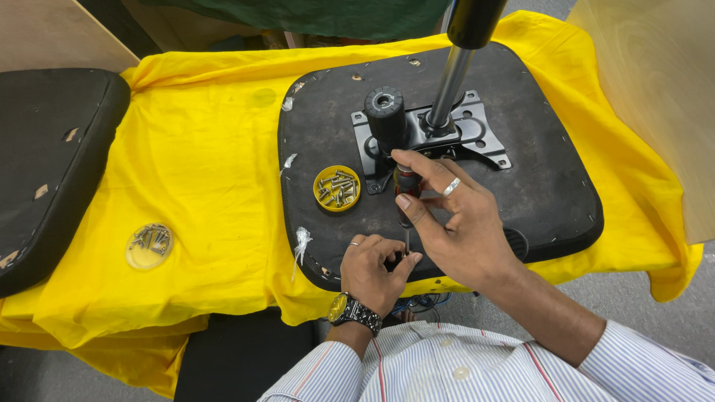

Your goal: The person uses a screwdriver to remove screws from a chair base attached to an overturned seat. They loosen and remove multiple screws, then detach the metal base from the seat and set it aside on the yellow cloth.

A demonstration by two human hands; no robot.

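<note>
From the head view, the right hand has its grip pinching the screwdriver handle while the left hand pinches the shaft low down; keeping it upright on the seat underside should stop slipping. Left of the grip sits a yellow cup of screws, and just above it the knob and gas cylinder crowd the handle.

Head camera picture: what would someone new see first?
The bright yellow cloth covering the table, with a black upturned chair seat lying on it. Near the seat's front edge the right hand grips a dark-handled screwdriver upright while the left hand steadies its tip. A round yellow lid of silver screws sits beside them.
</note>
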